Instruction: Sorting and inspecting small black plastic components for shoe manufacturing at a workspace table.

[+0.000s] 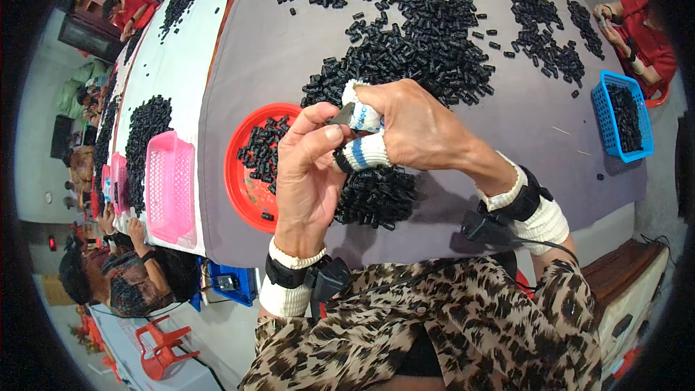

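Above the grey cloth, both hands meet in the middle of the view. My left hand [308,152], in a white wrist band, is closed, its thumb and fingers pinched at a small black part [340,159], mostly hidden. My right hand [423,127] is closed too, with white knitted covers with blue marks on its thumb and a finger. A flat dark-grey piece with a pointed tip, like a small blade [347,114], sticks out of its grip toward my left fingertips. Beneath my hands lies a heap of black cylindrical parts [376,199].
A round red tray [235,199] with black parts sits left of my hands. Larger heaps of black parts [423,47] spread beyond. A blue basket [612,127] stands at right, a pink basket [170,192] at left. Other people sit along both sides.
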`<state>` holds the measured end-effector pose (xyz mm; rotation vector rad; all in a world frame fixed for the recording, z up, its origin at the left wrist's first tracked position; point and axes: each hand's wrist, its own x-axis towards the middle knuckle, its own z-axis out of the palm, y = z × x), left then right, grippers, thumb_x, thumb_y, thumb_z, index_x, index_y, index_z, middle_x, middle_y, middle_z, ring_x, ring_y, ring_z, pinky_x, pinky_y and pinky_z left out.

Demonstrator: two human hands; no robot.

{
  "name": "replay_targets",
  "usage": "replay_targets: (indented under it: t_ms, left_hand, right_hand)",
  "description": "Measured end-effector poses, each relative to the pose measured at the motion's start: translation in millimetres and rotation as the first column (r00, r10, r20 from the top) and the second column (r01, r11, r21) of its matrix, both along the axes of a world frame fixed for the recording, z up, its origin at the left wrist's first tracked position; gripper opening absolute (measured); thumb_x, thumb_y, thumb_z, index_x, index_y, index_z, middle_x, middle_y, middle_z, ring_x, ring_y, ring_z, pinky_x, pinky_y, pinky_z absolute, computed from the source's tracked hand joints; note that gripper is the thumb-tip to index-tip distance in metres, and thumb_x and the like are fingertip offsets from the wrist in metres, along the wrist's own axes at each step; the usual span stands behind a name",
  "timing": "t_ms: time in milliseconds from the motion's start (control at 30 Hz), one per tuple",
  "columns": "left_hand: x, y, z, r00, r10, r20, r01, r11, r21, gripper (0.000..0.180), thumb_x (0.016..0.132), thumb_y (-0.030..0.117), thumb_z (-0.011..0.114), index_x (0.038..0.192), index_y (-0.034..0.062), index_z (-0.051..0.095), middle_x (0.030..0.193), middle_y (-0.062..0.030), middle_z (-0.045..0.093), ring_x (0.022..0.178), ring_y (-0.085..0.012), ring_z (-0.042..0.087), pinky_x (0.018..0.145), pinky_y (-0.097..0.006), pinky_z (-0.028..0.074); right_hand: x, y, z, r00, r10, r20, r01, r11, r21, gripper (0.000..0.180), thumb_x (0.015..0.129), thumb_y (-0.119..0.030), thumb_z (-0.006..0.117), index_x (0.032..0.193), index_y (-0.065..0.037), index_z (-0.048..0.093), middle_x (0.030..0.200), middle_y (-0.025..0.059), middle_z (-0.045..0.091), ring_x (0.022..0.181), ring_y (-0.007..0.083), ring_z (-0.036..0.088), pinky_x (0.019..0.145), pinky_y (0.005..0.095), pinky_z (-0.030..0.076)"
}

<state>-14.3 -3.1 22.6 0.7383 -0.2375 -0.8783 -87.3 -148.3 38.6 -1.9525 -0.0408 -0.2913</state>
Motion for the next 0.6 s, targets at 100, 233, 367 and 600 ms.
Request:
replay_targets:
  t_ms: [100, 233, 367, 600]
  left_hand:
    - [4.8, 1.5, -4.9, 1.0, 0.028, 0.003, -0.028, 0.999, 0.028, 0.019, 0.076, -0.002, 0.056, 0.095, 0.0, 0.055, 0.084, -0.0101, 0.062, 0.076, -0.0166, 0.061, 0.073, -0.028, 0.051]
    - [12.0, 8.1, -8.9, 0.976, 0.168, 0.136, -0.187, 0.973, 0.135, 0.019, 0.076, 0.002, 0.059, 0.095, -0.0013, 0.056, 0.079, -0.0084, 0.061, 0.067, -0.0136, 0.057, 0.063, -0.024, 0.047]
    - [45.4, 45.1, -21.5, 0.816, 0.315, 0.485, -0.473, 0.845, 0.249, 0.021, 0.08, 0.005, 0.061, 0.099, -0.0032, 0.059, 0.087, -0.0071, 0.061, 0.075, -0.0098, 0.055, 0.069, -0.023, 0.046]
    - [41.3, 50.6, -51.4, 0.698, 0.018, 0.715, -0.502, 0.725, 0.472, 0.018, 0.082, 0.009, 0.061, 0.098, 0.0002, 0.063, 0.088, -0.0024, 0.062, 0.076, -0.0073, 0.055, 0.067, -0.021, 0.044]
  right_hand:
    - [1.8, 1.8, -1.3, 1.0, 0.019, -0.022, -0.018, 1.0, 0.017, 0.035, 0.064, -0.027, 0.069, 0.07, 0.004, 0.055, 0.062, 0.0147, 0.057, 0.055, 0.0239, 0.055, 0.053, 0.0338, 0.043]
    - [10.4, -8.0, -17.6, 0.998, 0.035, 0.061, -0.028, 0.993, -0.11, 0.041, 0.07, -0.035, 0.073, 0.078, -0.001, 0.053, 0.061, 0.0058, 0.052, 0.055, 0.0144, 0.05, 0.052, 0.0294, 0.04]
    - [8.9, -16.0, -21.6, 0.997, -0.021, -0.077, 0.007, 0.984, -0.181, 0.042, 0.073, -0.037, 0.07, 0.09, -0.002, 0.056, 0.069, 0.0059, 0.055, 0.062, 0.0141, 0.052, 0.058, 0.0294, 0.043]
    - [-7.8, -36.0, -34.4, 0.985, -0.125, -0.117, 0.111, 0.986, -0.121, 0.027, 0.083, -0.033, 0.057, 0.091, -0.007, 0.061, 0.063, -0.001, 0.05, 0.05, 0.0068, 0.045, 0.043, 0.0211, 0.036]
